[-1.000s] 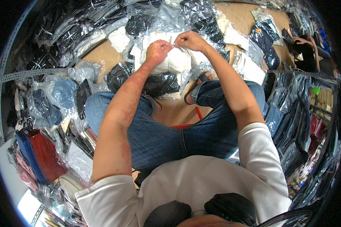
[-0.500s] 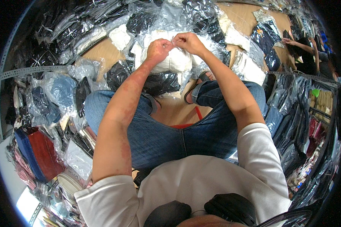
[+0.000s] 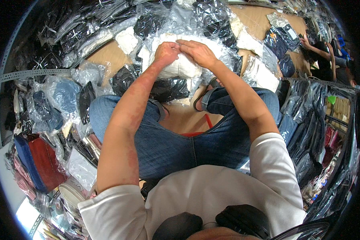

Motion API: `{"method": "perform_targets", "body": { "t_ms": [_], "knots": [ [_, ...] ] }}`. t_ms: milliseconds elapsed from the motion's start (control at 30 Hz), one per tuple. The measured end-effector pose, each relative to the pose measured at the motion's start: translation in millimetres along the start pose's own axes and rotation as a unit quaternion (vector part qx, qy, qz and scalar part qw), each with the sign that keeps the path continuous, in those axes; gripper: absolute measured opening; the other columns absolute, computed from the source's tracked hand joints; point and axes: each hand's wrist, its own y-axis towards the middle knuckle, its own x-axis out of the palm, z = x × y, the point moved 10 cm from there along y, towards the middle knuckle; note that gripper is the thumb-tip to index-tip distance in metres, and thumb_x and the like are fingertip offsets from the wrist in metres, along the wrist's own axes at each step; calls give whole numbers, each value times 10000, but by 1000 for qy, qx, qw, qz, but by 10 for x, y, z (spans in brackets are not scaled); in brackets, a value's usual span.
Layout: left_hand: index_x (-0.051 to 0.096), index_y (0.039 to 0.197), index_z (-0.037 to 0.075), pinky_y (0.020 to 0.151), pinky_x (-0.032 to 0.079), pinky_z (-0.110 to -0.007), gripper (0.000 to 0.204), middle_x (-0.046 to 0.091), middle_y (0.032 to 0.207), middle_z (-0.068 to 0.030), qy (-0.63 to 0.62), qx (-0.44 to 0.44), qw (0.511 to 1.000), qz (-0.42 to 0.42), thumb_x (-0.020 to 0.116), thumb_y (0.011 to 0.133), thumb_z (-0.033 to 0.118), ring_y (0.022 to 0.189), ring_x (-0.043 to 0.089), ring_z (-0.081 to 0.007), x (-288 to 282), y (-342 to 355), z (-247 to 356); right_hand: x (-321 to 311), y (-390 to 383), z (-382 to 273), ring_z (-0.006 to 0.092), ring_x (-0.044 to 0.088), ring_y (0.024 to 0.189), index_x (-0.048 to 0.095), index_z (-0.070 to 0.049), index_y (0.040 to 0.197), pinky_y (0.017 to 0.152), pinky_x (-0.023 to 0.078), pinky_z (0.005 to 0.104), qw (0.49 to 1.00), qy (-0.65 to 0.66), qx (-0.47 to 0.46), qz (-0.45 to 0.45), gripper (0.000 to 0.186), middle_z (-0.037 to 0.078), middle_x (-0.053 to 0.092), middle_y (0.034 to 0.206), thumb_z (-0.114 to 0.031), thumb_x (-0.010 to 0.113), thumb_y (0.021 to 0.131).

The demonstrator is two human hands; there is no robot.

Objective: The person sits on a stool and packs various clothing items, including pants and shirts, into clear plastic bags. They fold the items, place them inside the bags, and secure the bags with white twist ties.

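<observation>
**White bundle point(image 3: 182, 71) lies among bagged garments point(image 3: 148, 25)**

The bundle sits just beyond the person's sandalled feet, a black plastic-wrapped pack point(image 3: 170, 89) along its near side. Over it, the left hand point(image 3: 167, 53) has curled fingers; the right hand point(image 3: 198, 53), fingers straighter, meets it. Whether either grips anything, I cannot tell. At far right, a co-worker's hand point(image 3: 305, 42) is near dark bagged clothing point(image 3: 277, 40).

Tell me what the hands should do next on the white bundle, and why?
Maybe the right hand should curl inward to pinch beside the left hand: over the white bundle, the left is curled, while the right is straighter.
</observation>
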Motion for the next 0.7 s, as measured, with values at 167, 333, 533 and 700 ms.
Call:
{"method": "perform_targets", "body": {
  "t_ms": [167,333,533,700],
  "knots": [
    [751,899,91,657,539,-305,149,725,724,-73,2,10,1000,9,693,835,213,634,707,-151,-29,-40,54,47,-7,113,313,606,967,620,-60,988,838,501,407,996,64,53,-16,139,115,635,1023,-125,574,874],
    [750,876,119,644,520,-338,163,716,696,-51,13,25,999,39,703,834,269,632,694,-172,-67,-110,149,94,-33,368,343,621,881,620,-33,951,778,497,405,974,139,174,35,112,168,639,918,-114,586,882],
    [750,896,147,668,519,-318,199,721,716,-25,58,79,990,103,690,856,332,679,705,-161,-90,-181,181,266,-178,674,245,667,723,646,-22,911,687,513,346,913,249,314,80,128,137,686,805,-138,645,856],
    [749,898,138,683,516,-339,210,717,742,-22,68,110,985,111,679,850,330,697,698,-189,-98,-216,231,383,-243,851,174,660,681,687,-53,868,667,511,314,888,287,351,79,138,85,693,744,-177,698,808]
  ]
}}
